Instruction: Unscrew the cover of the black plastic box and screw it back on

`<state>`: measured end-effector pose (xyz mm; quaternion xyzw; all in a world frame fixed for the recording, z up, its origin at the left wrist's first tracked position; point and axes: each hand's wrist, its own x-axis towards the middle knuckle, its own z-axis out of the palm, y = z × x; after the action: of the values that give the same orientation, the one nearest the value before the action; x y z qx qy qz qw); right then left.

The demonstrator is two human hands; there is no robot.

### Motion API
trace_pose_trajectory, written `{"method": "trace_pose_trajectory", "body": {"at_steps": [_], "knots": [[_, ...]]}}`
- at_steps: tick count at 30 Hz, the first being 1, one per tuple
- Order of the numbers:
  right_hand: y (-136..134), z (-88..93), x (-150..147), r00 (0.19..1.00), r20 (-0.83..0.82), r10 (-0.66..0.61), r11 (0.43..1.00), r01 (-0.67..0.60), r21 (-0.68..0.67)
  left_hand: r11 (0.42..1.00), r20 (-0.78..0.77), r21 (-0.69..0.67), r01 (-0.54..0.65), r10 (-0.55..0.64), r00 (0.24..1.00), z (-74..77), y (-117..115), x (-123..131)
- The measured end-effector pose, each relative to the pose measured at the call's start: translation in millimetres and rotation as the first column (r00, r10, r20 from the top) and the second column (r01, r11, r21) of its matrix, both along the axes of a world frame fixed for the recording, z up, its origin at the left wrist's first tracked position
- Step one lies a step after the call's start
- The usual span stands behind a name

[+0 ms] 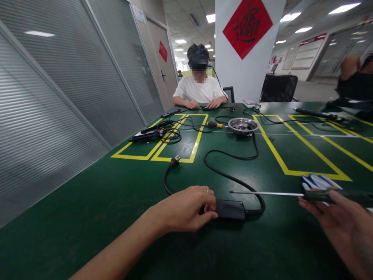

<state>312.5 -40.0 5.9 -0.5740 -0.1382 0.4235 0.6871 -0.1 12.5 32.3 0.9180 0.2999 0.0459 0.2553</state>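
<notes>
The left hand (188, 210) is pinching a black box (231, 210); the right hand (342, 221) is grasping a screwdriver (313, 196). Green tabletop (107, 210) is stretching leftward toward its edge by a partition (52, 128).

Left side: open desk (116, 186) from the left forearm (125, 249) out to the glass partition (35, 155).
Plug (175, 161) and cord (233, 179): a narrow bare lane between.
Left hand (186, 210) to right hand (340, 225): screwdriver shaft (276, 193) crosses over the cord, barring a straight reach.
Far middle: metal bowl (243, 125) and yellow-handled screwdriver (214, 124) block.
Far left: cable tangle (171, 134).
Right: mostly open desk between bowl and gloves (316, 181).
</notes>
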Motion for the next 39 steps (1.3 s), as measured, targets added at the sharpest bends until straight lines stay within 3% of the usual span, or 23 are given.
{"method": "trace_pose_trajectory", "body": {"at_steps": [21,30,39], "knots": [[-1.6,0.0,-0.3,1.0,0.023,0.013,0.999,-0.014,0.038,0.985,-0.069,0.172,-0.008,0.02,0.997,-3.9,-9.9,14.5],[-1.1,2.4,-2.7,0.999,0.036,-0.012,0.999,0.011,0.03,0.982,-0.084,0.187,0.008,0.008,0.996,-4.7,-11.2,16.4],[-2.7,1.0,0.0,0.999,0.037,0.004,0.999,-0.006,0.053,0.995,-0.066,0.101,-0.027,0.034,0.997,-3.0,-8.7,13.0]]}}
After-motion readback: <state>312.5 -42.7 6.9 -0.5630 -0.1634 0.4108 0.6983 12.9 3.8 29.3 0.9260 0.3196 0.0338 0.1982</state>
